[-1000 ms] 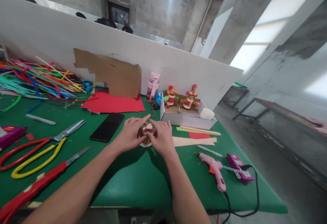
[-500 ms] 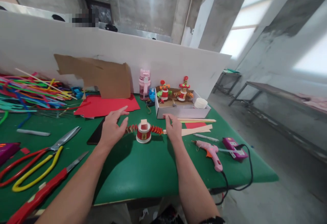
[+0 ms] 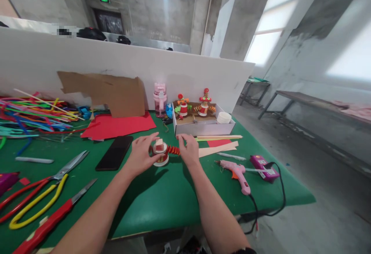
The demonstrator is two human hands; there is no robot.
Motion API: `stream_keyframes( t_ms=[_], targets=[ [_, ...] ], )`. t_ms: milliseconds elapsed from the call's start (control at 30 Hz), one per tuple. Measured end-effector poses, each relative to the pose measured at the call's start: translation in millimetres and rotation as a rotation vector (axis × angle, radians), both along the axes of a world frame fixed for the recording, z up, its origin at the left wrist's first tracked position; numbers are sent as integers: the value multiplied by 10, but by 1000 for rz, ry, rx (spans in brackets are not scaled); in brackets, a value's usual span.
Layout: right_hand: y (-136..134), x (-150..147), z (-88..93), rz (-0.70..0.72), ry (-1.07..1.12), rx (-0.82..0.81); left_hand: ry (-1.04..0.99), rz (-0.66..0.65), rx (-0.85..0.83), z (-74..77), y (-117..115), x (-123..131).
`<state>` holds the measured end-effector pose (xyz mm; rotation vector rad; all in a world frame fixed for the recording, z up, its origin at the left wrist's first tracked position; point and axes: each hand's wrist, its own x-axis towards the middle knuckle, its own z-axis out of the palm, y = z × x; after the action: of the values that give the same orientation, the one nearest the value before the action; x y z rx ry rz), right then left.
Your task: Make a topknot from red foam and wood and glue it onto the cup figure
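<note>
In the middle of the table stands a small red paper cup (image 3: 164,158) with a white rim at its base. A folded pale-and-red paper piece (image 3: 159,144) sits on its top. My left hand (image 3: 142,151) is closed around the cup's left side, thumb in front and fingers behind, covering the left folded arm. An accordion-folded red paper arm (image 3: 173,150) sticks out on the right. Beside that arm's outer end is my right hand (image 3: 189,149), its fingers bent and apart; whether it touches the arm is hard to tell.
A glue gun (image 3: 237,173), a purple box (image 3: 264,168) and paper strips (image 3: 218,149) lie right. Behind, a white box (image 3: 204,129) holds finished figures. On the left are a phone (image 3: 114,154), scissors (image 3: 62,170), a red-handled knife (image 3: 58,217), red paper (image 3: 118,126) and pipe cleaners (image 3: 37,111).
My left hand has moved right, from beside the left folded arm onto the cup. My right hand has shifted slightly left, closer to the cup. The view has tilted a little.
</note>
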<state>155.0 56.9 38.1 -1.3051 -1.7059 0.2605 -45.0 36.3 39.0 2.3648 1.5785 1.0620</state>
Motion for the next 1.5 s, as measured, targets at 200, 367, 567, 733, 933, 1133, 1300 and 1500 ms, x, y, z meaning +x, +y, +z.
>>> stream_keyframes(
  t_ms=[200,367,567,733,933,1133,1300,1500],
  targets=[
    [-141,-153,87,157,-146,-21,-172,115,194,140,3,-248],
    [-212,-252,143,301,-269,-34,-122,66,250,168,89,-467],
    [-222,-271,130,323,-389,-22,4,-24,150,72,95,-424],
    [-225,-271,146,282,-377,-28,119,-10,89,54,70,-360],
    [-226,-274,149,289,-345,-28,161,29,56,70,55,-334],
    [-231,-283,139,298,-328,-33,196,45,62,90,26,-271],
    [-234,-293,137,289,-325,-30,136,93,73,87,23,-213],
    [-243,-289,144,287,-315,-37,-77,142,114,84,84,-286]
  ],
)
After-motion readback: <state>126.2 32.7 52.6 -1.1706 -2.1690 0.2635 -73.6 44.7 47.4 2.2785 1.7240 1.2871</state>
